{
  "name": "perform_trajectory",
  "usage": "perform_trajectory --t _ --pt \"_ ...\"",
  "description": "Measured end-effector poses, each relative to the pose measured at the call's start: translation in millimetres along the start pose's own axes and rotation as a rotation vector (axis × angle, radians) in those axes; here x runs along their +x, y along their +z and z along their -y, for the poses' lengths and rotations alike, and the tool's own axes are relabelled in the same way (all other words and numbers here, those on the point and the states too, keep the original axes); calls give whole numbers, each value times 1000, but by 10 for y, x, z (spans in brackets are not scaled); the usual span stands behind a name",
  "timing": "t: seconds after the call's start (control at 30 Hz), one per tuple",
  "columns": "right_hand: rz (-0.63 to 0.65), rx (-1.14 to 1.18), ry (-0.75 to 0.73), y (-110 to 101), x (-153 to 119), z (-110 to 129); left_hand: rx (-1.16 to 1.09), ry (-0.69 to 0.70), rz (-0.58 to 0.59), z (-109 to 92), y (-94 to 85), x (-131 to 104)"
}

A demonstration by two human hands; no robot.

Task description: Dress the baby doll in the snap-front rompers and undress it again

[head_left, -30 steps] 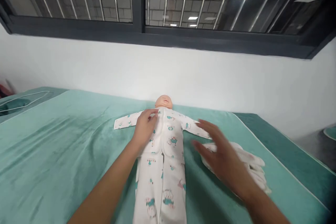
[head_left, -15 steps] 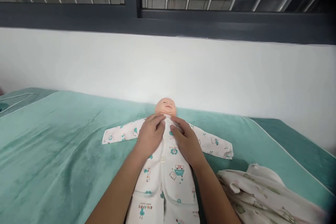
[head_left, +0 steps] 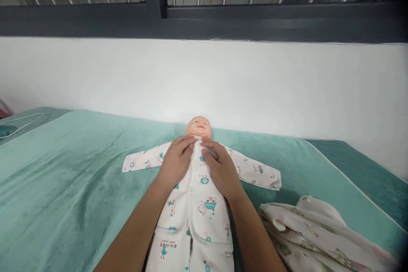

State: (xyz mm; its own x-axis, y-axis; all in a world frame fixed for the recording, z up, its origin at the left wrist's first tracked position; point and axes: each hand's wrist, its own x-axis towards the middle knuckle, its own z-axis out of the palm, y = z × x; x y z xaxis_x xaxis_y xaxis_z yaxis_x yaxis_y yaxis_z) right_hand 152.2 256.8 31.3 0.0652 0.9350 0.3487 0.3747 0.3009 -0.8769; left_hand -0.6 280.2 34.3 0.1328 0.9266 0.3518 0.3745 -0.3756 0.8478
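Note:
A doll (head_left: 199,127) lies on its back, its bald head toward the wall. It wears a white printed top (head_left: 207,195) with sleeves spread to both sides and white printed trousers below. My left hand (head_left: 178,157) rests on the left side of the chest, fingertips near the collar. On the other side of the button line lies my right hand (head_left: 219,165), its thumb and fingers at the collar edge. Both hands have closed fingers on the top's fabric near the neck. A button shows at mid-chest; the fingertips partly hide the collar.
A green blanket (head_left: 79,178) covers the surface beneath the doll. A crumpled white patterned cloth (head_left: 318,233) lies at the lower right. Behind stands a white wall (head_left: 204,80) under a dark window frame (head_left: 255,25). A green object with a pale cord is at the far left.
The camera view has shifted slightly, so the doll and hands appear a little further left. Both hands stay at the collar with barely changed finger positions.

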Motion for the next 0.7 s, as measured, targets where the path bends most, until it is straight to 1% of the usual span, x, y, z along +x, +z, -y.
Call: perform_trajectory --t 0.13,0.37,0.57,0.7 --pt "22 -19 1 -7 2 -6 17 13 5 -16 -6 -16" --pt "27 -35 -56 -3 15 -23 38 52 11 3 -2 -20" --pt "95 -24 -26 -8 17 -21 64 17 14 -11 -9 -30" --pt "140 -69 -57 -17 25 1 80 24 26 -4 1 -31"
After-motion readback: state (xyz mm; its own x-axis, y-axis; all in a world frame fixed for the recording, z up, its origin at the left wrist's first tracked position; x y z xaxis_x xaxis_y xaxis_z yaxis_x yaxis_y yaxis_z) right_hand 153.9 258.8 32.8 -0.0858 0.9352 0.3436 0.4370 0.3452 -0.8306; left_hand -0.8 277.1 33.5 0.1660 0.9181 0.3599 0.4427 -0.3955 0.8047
